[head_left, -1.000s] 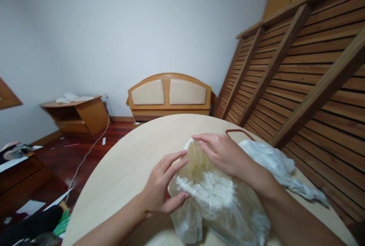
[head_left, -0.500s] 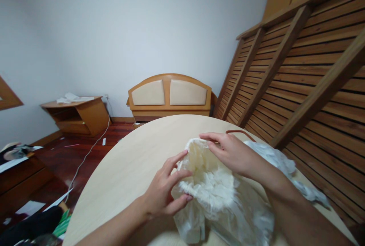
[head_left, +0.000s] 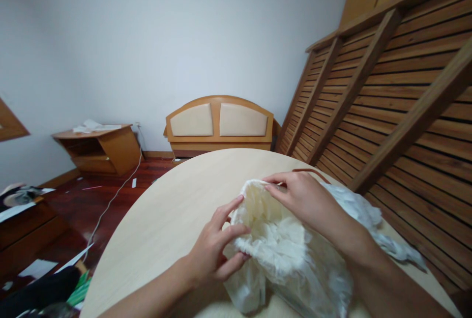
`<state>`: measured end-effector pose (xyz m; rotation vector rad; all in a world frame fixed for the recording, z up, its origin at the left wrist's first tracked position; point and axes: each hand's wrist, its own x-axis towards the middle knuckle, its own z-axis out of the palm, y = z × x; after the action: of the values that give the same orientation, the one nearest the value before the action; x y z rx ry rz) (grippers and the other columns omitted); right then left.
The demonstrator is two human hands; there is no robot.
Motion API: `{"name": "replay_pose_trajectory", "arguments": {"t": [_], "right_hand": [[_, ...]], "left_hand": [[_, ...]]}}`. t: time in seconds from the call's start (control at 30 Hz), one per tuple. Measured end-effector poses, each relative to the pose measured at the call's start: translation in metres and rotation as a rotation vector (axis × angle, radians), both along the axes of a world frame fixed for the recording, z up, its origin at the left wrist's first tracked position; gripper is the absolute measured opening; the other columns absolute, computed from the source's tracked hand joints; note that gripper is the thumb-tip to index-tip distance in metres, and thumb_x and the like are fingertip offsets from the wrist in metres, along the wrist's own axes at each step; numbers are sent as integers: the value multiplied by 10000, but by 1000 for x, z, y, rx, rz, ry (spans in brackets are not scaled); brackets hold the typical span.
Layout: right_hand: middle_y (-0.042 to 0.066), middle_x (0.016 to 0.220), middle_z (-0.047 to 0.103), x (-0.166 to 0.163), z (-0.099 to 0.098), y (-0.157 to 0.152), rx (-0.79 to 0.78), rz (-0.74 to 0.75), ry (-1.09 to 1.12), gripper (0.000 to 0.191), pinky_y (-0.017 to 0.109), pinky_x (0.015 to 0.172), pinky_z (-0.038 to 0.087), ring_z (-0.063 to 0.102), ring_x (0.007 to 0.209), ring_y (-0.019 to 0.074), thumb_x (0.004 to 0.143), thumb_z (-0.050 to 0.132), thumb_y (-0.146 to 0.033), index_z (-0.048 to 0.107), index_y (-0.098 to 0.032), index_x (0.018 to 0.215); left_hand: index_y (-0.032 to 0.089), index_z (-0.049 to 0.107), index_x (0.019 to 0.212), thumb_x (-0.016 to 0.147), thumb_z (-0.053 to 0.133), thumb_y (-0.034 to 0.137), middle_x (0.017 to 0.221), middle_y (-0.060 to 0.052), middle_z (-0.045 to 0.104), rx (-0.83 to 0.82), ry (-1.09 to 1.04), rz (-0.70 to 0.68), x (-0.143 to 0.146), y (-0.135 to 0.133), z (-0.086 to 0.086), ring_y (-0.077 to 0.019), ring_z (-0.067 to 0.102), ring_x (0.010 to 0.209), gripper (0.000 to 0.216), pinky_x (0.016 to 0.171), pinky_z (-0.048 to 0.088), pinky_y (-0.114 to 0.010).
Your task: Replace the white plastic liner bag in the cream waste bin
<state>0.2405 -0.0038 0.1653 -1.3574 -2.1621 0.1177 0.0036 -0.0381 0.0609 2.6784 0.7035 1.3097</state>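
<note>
A thin, crinkled white plastic bag stands on the round table, its gathered mouth opening toward me. Cream-coloured folds show inside the mouth, and its lower part spreads out see-through. My left hand grips the left side of the rim, thumb below and fingers over the edge and partly inside. At the far right of the rim, my right hand pinches the edge between thumb and forefinger. Its other fingers are bent and partly hidden. Whether a container is inside the bag cannot be made out.
The pale round table is under both hands. More crumpled white plastic and a brown strip lie beyond my right forearm. A slatted wooden frame leans at the right. A white cable crosses the floor at the left.
My right hand has slid slightly right along the rim, and its thumb and forefinger have come closer together on the edge. The left hand holds nearly the same place, with the bag barely shifted.
</note>
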Motion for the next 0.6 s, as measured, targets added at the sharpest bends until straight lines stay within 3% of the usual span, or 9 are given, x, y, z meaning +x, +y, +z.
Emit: {"name": "replay_pose_trajectory", "arguments": {"t": [0.17, 0.3, 0.4, 0.47, 0.6], "right_hand": [[37, 937, 815, 1, 1, 0, -30, -47, -62, 239, 280, 736, 507, 758, 861, 220, 916, 579, -226, 811, -240, 972], [52, 935, 811, 2, 2, -1, -39, -54, -89, 247, 288, 741, 493, 751, 867, 225, 934, 565, -239, 809, -227, 971], [64, 976, 808, 2, 2, -1, -56, -48, -104, 261, 306, 784, 504, 748, 904, 237, 959, 551, -278, 799, -228, 1020], [71, 984, 806, 2, 2, -1, -53, -38, -119, 280, 318, 784, 515, 749, 904, 245, 979, 530, -307, 796, -229, 1024], [69, 990, 806, -1, 1, -3, -9, -16, -120, 273, 333, 798, 530, 751, 901, 251, 994, 527, -311, 784, -241, 1051]], "left_hand": [[226, 564, 1205, 917, 570, 263, 1602, -162, 286, 8, -1, 2, -1, 1, -4, -317, 445, 1374, 290, 973, 486, -394], [237, 534, 1337, 948, 485, 582, 1609, -174, 281, 62, -51, -20, -3, 0, 1, -398, 333, 1443, 522, 1110, 352, -577], [257, 510, 1393, 990, 401, 560, 1582, -163, 342, 0, -175, 52, 1, 3, 23, -379, 351, 1445, 516, 1113, 348, -588], [259, 508, 1382, 987, 502, 378, 1490, -153, 473, -136, -253, 139, 9, 11, 44, -313, 455, 1386, 413, 1076, 424, -504], [201, 564, 1331, 861, 665, 299, 1365, -146, 610, -399, -71, 213, 29, 37, 83, -280, 612, 1190, 491, 926, 526, -403]]}}
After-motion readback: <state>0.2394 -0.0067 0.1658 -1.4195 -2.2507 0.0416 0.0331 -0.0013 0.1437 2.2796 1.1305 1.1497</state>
